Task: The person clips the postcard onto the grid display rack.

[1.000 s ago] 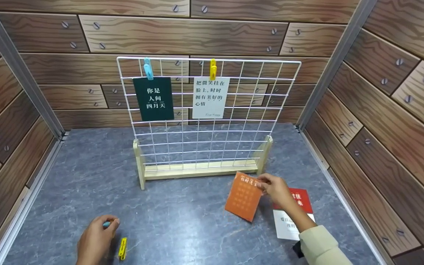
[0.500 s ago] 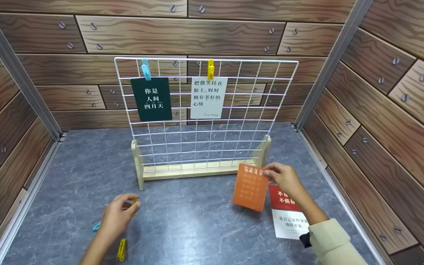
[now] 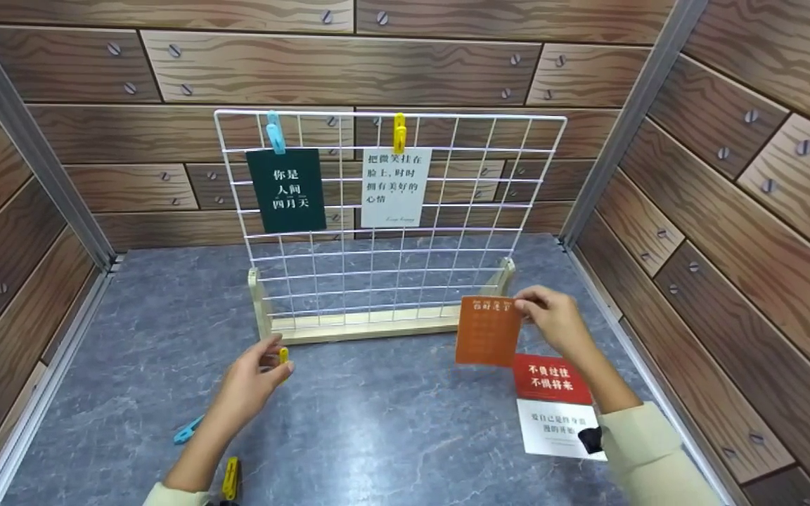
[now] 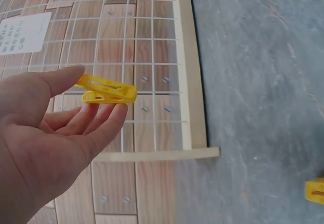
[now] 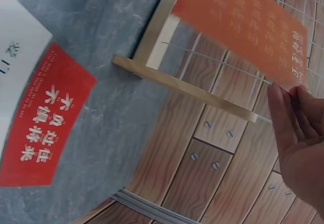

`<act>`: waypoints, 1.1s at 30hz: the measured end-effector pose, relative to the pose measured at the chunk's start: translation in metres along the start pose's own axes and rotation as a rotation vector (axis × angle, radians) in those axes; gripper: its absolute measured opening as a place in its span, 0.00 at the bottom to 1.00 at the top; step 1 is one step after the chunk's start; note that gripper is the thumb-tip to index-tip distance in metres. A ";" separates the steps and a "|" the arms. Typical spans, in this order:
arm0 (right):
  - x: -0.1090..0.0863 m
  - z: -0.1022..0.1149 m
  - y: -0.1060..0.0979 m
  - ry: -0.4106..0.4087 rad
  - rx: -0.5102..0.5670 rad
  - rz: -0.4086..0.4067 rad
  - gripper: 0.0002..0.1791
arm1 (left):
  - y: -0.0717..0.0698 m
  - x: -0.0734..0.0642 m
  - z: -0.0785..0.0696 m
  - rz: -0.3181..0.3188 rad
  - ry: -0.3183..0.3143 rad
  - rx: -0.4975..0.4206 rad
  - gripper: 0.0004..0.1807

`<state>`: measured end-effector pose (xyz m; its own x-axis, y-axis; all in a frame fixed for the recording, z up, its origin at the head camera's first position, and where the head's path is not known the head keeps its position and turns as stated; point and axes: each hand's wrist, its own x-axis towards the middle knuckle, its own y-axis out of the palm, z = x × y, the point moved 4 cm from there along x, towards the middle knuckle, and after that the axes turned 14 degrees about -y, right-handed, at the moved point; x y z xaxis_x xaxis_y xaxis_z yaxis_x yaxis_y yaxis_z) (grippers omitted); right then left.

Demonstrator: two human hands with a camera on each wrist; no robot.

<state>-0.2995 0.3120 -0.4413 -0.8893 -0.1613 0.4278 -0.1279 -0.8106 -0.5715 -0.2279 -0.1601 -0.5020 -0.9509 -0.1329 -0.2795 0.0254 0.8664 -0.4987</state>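
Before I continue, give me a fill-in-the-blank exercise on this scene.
The clip in the left hand is coloured ____.
The card in the right hand is coloured ____.
In the head view, the dark green card hangs to the ____ of the white card.
The red-and-white card lies nearer the ____ hand.
Missing words: yellow; orange; left; right.
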 end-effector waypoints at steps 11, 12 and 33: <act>0.022 0.024 -0.018 -0.107 -0.049 -0.101 0.06 | 0.007 0.001 -0.019 -0.026 0.130 -0.048 0.19; 0.025 0.026 -0.020 -0.112 -0.048 -0.114 0.06 | 0.008 0.001 -0.022 -0.025 0.140 -0.054 0.19; 0.086 0.074 -0.045 -0.258 -0.031 -0.268 0.08 | 0.022 -0.003 -0.131 -0.041 0.459 -0.065 0.16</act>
<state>-0.3379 0.2931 -0.3269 -0.6830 -0.0853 0.7254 -0.3579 -0.8266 -0.4343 -0.2648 -0.0778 -0.4044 -0.9892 0.0468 0.1387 -0.0200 0.8954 -0.4449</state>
